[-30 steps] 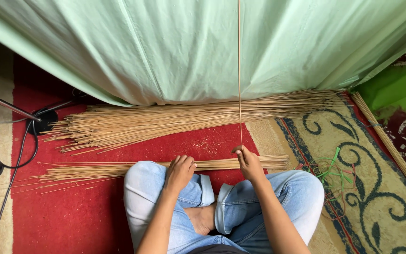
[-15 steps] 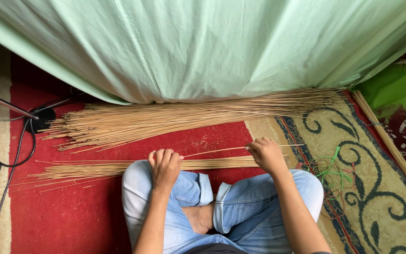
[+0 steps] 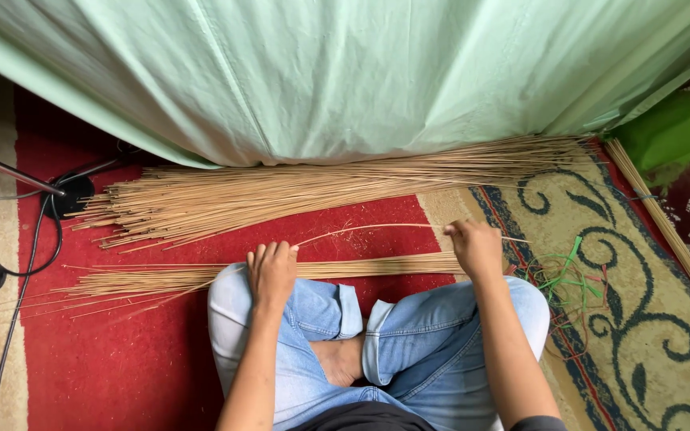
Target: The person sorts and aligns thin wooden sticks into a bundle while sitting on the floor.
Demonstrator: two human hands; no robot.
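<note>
We are now bowing the single stick (image 3: 369, 229) upward, where earlier it ran straighter. Our left hand (image 3: 271, 271) and right hand (image 3: 475, 247) are pinching its ends above the small bundle (image 3: 201, 278).

Left hand (image 3: 271, 271): palm down, fingers curled forward, forearm running straight back toward the body. Right hand (image 3: 477, 249): set farther forward and outward, fingers pinched closed at the front, wrist slightly bent, forearm angled outward. The hands are well apart, above the crossed legs.
</note>
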